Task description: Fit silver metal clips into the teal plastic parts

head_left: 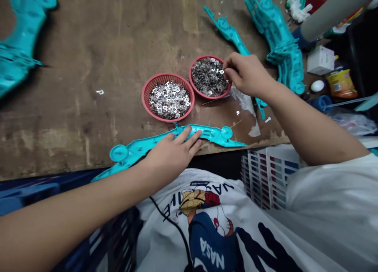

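A long turquoise plastic part point(141, 145) lies along the table's front edge. My left hand point(174, 152) rests on its middle with the fingers stretched out. Above it stands a red basket point(144, 100) full of shiny flat metal clips point(169, 100). To the right of that, a second red basket point(203, 94) holds darker small metal pieces point(208, 79), with a few shiny ones on top. At this basket's right rim is my right hand point(245, 73), thumb and fingers pinched together. Whatever may be between those fingertips is too small to make out.
Another turquoise part point(230, 32) lies behind my right hand, beside a stack of turquoise parts point(280, 39). More turquoise pieces point(22, 39) sit at the far left. A grey pole point(333, 16), a white box point(321, 60) and a bottle point(341, 81) stand right. Loose clips point(100, 92) dot the table.
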The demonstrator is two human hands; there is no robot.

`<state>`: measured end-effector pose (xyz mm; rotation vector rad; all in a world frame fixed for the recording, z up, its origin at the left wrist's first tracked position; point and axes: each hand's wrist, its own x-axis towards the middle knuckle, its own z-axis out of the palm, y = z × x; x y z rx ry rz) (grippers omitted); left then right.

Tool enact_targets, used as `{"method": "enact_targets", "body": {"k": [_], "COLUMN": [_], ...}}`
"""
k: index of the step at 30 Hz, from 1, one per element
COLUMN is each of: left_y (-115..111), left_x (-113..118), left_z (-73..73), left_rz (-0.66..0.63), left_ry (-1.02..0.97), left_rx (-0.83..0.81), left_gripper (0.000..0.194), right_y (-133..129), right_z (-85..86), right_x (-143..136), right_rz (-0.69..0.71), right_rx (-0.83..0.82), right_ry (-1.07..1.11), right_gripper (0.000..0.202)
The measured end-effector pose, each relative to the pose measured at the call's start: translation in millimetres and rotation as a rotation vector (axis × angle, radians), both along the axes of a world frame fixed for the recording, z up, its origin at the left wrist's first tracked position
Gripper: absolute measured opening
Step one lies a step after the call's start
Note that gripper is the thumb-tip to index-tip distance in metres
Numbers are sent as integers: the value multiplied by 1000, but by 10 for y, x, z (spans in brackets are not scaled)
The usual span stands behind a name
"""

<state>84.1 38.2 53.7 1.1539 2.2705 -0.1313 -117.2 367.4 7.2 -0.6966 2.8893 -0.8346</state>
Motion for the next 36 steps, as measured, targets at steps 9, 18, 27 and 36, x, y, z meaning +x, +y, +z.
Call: {"method": "enact_targets", "body": {"k": [9, 18, 27, 36], "left_y": [-97, -172, -161, -76], "left_x": [53, 70, 93, 63], "left_z": [-91, -232, -245, -163], "left_rz": [-19, 15, 44, 20], "left_ry": [13, 17, -13, -10], "left_rx": [29, 118, 141, 78], "left_gripper": [82, 83, 89, 81], "right_y": [-62, -46, -119, -107], "right_z": [89, 41, 92, 140], "right_x": [84, 40, 133, 124], "right_rz": [2, -78, -98, -6], "right_rx": [-36, -45, 80, 149], "right_ry": [-21, -78, 17, 59], "right_gripper": [32, 41, 35, 22]}}
